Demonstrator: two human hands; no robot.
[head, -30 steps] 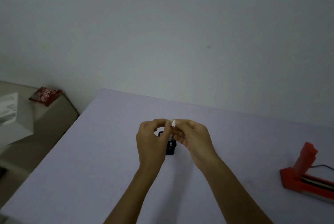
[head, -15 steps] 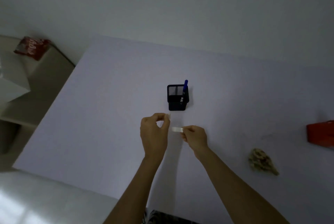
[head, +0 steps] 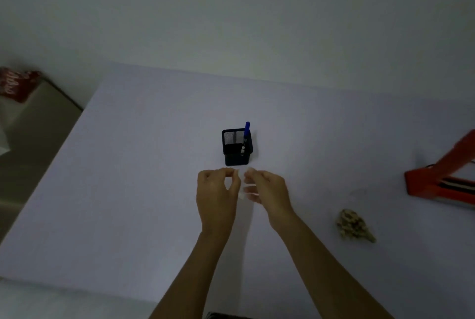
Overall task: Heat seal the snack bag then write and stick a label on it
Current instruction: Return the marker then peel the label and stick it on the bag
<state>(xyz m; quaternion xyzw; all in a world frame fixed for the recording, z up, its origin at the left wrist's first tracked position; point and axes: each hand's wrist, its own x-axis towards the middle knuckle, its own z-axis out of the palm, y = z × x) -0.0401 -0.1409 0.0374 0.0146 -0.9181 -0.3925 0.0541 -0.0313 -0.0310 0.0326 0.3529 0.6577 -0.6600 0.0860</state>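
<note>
My left hand (head: 218, 192) and my right hand (head: 267, 191) meet above the middle of the pale table (head: 128, 203), both pinching a small white label (head: 242, 185) between fingertips; blur hides its exact shape. Just beyond them stands a black mesh pen holder (head: 236, 147) with a blue pen (head: 246, 133) in it. The snack bag (head: 354, 226), clear with beige pieces inside, lies on the table to the right of my right forearm. The red heat sealer (head: 442, 179) sits at the right edge, its arm raised.
A red packet (head: 15, 84) lies on a beige surface (head: 38, 118) left of the table. A white wall rises behind the table's far edge. The table's near edge runs across the lower left.
The view has tilted down from the wall, bringing the pen holder and snack bag into sight. My hands drew apart half a second ago and have come back together on the label.
</note>
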